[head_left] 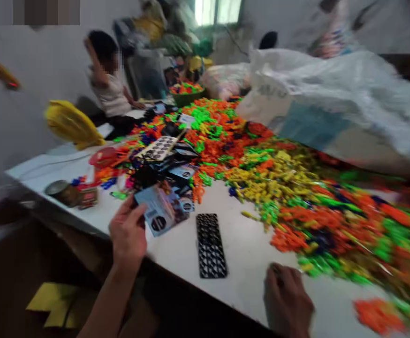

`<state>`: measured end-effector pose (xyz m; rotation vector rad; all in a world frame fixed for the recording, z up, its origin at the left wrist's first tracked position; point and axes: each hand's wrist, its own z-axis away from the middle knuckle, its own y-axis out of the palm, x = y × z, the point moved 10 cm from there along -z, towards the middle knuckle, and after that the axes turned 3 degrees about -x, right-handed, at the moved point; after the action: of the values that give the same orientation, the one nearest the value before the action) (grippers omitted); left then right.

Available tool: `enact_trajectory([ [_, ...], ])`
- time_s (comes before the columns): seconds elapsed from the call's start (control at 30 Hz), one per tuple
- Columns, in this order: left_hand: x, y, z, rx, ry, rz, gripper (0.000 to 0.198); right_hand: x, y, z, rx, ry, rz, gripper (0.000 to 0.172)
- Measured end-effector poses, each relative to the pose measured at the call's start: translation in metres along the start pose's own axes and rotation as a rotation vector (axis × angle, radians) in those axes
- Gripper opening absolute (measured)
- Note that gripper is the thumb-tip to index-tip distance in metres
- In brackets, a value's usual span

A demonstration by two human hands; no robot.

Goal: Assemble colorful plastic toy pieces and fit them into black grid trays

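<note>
My left hand (129, 232) grips a blue printed card (161, 211) by its left edge, over the front of the white table (243, 239). To the right, my right hand (287, 295) rests low at the table's front with its fingers curled; whether anything small is in them is hidden. Between the hands lies a black patterned rectangular object (211, 246), flat on the table. Orange, green and yellow plastic pieces (278, 178) are heaped beyond and to the right of my right hand. Behind the held card are black packets and a sheet of round stickers (161, 148).
A metal can (62, 192) and a small box (88, 198) stand near the left front edge. A yellow bag (73, 124) is at the far left. A person (110, 89) sits beyond the table. One large plastic sack (324, 108) covers the back right.
</note>
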<state>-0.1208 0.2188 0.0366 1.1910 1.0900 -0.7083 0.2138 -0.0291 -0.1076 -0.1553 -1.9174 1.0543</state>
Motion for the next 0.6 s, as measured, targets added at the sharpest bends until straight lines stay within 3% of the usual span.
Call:
enact_trajectory([
  [0.07, 0.072, 0.042, 0.061, 0.159, -0.384, -0.001, 0.037, -0.006, -0.001, -0.009, 0.029, 0.023, 0.025, 0.031],
  [0.13, 0.138, 0.070, 0.123, 0.289, -0.692, -0.055, 0.039, -0.008, -0.004, -0.019, 0.061, 0.034, -0.061, 0.031],
  [0.17, 0.164, 0.080, 0.148, 0.338, -0.780, -0.077, 0.040, -0.010, -0.008, -0.024, 0.068, 0.057, -0.121, 0.031],
  [0.23, 0.199, 0.093, 0.178, 0.396, -0.819, -0.092, 0.044, -0.018, -0.013, -0.032, 0.087, 0.157, -0.273, 0.033],
  [0.33, 0.220, 0.104, 0.192, 0.443, -0.748, -0.107, 0.048, -0.021, -0.003, -0.035, 0.259, 0.314, -0.557, 0.038],
  [0.43, 0.221, 0.108, 0.191, 0.517, -0.658, -0.184, 0.050, 0.006, 0.007, -0.038, 0.442, 0.266, -0.681, 0.030],
  [0.5, 0.211, 0.109, 0.178, 0.564, -0.475, -0.320, 0.049, 0.025, -0.002, -0.046, 0.388, 0.157, -0.547, 0.022],
  [0.6, 0.190, 0.108, 0.157, 0.634, -0.134, -0.589, 0.046, 0.054, -0.020, -0.055, 0.258, 0.005, -0.083, 0.027],
])
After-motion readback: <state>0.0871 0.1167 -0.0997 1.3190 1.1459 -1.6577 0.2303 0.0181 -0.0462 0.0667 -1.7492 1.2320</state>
